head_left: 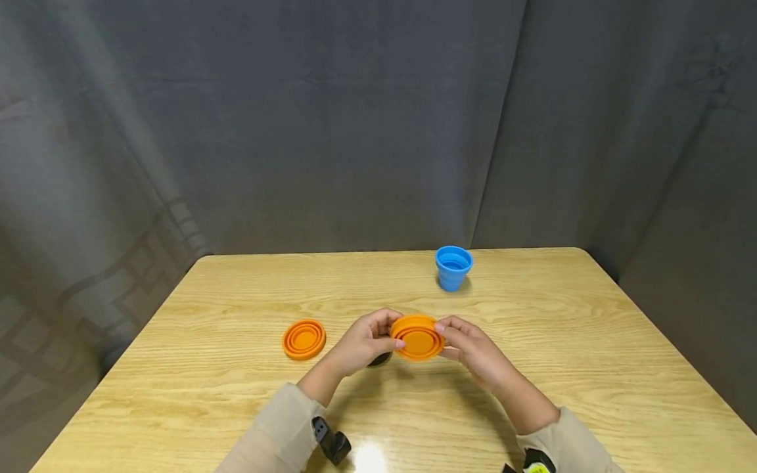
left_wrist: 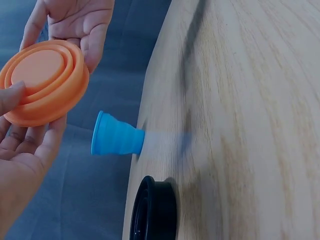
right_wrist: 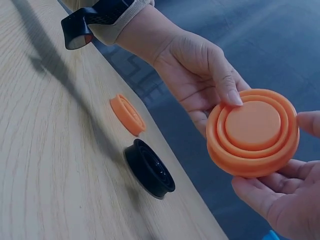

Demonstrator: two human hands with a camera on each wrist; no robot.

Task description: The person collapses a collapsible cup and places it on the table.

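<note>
Both hands hold an orange collapsible cup [head_left: 418, 343], folded flat into rings, up above the table. The left hand [head_left: 362, 347] pinches its left edge, thumb on the ringed face and fingers behind. At the opposite edge, the right hand [head_left: 476, 355] grips the rim between thumb and fingers. The right wrist view shows the cup's flat round base turned toward the camera, with the left thumb [right_wrist: 231, 92] lying on the rings. Below the left hand sits a black folded cup [right_wrist: 150, 169], mostly hidden by that hand in the head view.
Another orange folded cup [head_left: 304, 339] lies flat on the wooden table [head_left: 236, 394], left of the hands. Toward the back edge stands a blue collapsible cup [head_left: 453, 269], extended and upright. A grey curtain [head_left: 331, 131] hangs behind the table.
</note>
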